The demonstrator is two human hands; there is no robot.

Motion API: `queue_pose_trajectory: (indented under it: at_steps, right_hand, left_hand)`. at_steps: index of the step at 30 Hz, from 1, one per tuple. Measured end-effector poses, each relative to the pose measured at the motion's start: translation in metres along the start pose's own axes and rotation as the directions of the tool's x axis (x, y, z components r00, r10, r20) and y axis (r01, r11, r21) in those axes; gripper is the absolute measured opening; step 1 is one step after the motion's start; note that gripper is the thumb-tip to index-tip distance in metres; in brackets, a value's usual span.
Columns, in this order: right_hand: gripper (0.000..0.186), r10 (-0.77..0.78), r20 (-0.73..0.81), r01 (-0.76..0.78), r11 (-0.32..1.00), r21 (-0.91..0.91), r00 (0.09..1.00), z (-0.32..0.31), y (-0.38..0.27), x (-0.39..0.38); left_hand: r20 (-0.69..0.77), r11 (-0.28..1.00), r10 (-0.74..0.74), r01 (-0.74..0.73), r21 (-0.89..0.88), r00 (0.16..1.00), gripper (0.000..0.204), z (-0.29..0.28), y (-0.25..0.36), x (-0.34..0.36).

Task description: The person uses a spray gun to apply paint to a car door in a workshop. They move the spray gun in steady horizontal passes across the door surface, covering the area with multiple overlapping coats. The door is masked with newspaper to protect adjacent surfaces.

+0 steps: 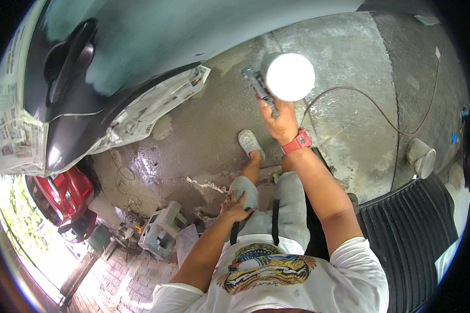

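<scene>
My right hand, a red watch at its wrist, is closed around the handle of a spray gun with a large white round cup on it, held out over the floor. My left hand rests open on my grey-clad left knee, fingers spread. At the upper left is a car body panel with a pale grey patch, a dark door handle and newspaper masking along its edge. A thin hose curves across the floor from near the gun.
Wet concrete floor surrounds my feet. At lower left are a red vehicle, a grey plastic stool and scattered objects. On the right lie a cylindrical container and a black ribbed sheet.
</scene>
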State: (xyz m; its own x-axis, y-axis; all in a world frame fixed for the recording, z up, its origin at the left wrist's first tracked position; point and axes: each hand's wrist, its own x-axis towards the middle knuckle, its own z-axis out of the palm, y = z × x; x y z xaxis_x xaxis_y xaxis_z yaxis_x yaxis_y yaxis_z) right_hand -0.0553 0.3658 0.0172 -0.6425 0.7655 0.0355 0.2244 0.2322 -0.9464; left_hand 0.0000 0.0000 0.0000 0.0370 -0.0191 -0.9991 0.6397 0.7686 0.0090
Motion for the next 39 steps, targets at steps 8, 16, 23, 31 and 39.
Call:
queue_pose_trajectory:
  at_steps: [8, 16, 23, 31, 39]
  right_hand:
    - [0.039, -0.174, 0.273, 0.167, 0.985, 0.048, 0.946, 0.116, -0.024, -0.055]
    - [0.046, -0.042, 0.338, 0.053, 0.998, -0.021, 0.94, 0.097, -0.012, -0.031]
    - [0.044, 0.108, 0.007, -0.107, 0.991, -0.075, 0.994, 0.0, 0.045, 0.009]
    - [0.047, 0.115, -0.218, -0.13, 0.99, -0.055, 0.969, -0.126, 0.106, 0.062]
    - [0.047, 0.235, -0.358, -0.217, 0.972, 0.091, 0.904, -0.23, 0.149, 0.119]
  left_hand:
    - [-0.047, 0.999, -0.036, 0.037, 0.024, 0.998, 0.104, 0.007, -0.031, -0.001]
    - [-0.045, 0.999, -0.031, 0.031, 0.019, 0.999, 0.102, -0.008, -0.019, 0.003]
    - [-0.026, 0.993, -0.029, 0.032, 0.111, 0.999, 0.108, -0.018, -0.009, 0.012]
    - [0.072, 0.98, -0.085, 0.07, 0.188, 0.994, 0.109, -0.042, 0.027, 0.012]
    - [0.147, 0.976, -0.116, 0.085, 0.203, 0.982, 0.113, -0.05, 0.043, 0.022]
